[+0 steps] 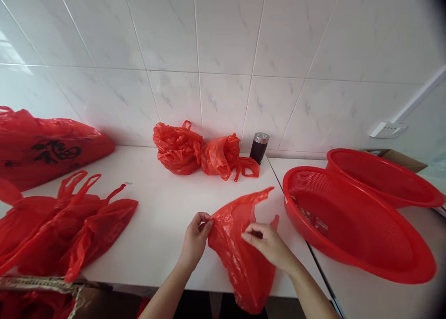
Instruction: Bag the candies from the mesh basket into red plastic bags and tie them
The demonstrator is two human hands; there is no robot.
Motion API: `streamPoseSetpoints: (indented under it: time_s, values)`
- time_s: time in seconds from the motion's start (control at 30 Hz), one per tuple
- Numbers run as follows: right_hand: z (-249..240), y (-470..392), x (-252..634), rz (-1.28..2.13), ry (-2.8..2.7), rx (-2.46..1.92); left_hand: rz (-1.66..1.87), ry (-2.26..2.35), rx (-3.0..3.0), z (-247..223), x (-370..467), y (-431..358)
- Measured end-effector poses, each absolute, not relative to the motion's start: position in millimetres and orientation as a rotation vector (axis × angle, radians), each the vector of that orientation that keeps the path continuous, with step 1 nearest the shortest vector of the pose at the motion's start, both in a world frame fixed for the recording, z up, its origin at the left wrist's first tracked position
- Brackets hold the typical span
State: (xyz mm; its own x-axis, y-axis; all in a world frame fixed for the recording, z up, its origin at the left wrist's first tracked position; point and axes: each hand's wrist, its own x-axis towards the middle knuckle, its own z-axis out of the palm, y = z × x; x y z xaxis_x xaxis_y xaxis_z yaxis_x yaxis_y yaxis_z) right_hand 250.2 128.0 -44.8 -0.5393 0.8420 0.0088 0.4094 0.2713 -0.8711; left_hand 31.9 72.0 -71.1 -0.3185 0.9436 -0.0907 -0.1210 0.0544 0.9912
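A thin red plastic bag (237, 258) hangs in front of me, its lower end drooping over the table's front edge. My left hand (197, 237) pinches the bag's upper left edge between thumb and fingers. In front of the bag's middle is my right hand (266, 244), its thumb and fingertips drawn together. Whether those fingertips grip any of the film cannot be made out. The bag's long handle strip points up and right, and a shorter one shows behind my right hand.
Bunched red bags (179, 149) and a dark flask (259, 147) stand by the tiled wall. Flat red bags (104, 226) lie left, above a cardboard box (94, 302). A red plastic basket (348, 235) at right holds small packets; another basket (383, 175) sits behind it.
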Motion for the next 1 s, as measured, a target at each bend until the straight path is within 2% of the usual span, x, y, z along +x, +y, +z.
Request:
streamPoseSetpoints:
  time_s: [0.13, 0.27, 0.4, 0.5, 0.57, 0.63, 0.73, 0.83, 0.93, 1.0]
  values:
    - [-39, 146, 238, 0.979, -1.915, -1.105, 1.533, 1.272, 0.812, -70, 26, 67]
    - [-34, 146, 228, 1.186, -2.069, -1.073, 1.563, 1.214, 0.765, -73, 24, 65]
    - [-12, 132, 225, 1.328, -2.152, -0.922, 1.665, 1.414, 0.707, -82, 17, 70]
    - [6, 121, 225, 1.288, -2.199, -0.847, 1.768, 1.532, 0.643, -91, 1, 77]
    - [13, 116, 223, 1.075, -2.329, -0.838, 1.816, 1.604, 0.601, -87, -7, 76]
    - [16, 112, 217, 0.715, -2.474, -0.855, 1.921, 1.703, 0.641, -67, -9, 68]
    - [15, 106, 203, 0.202, -2.635, -0.849, 2.047, 1.95, 1.166, -16, 4, 44]
    - [11, 91, 187, -0.024, -2.742, -0.676, 1.462, 2.074, 1.717, 23, 22, 28]
    - [1, 72, 178, -0.016, -2.792, -0.499, 0.941, 1.968, 1.658, 20, 25, 31]
    - [-6, 61, 179, 0.164, -2.814, -0.506, 0.855, 1.818, 1.505, 4, 19, 37]
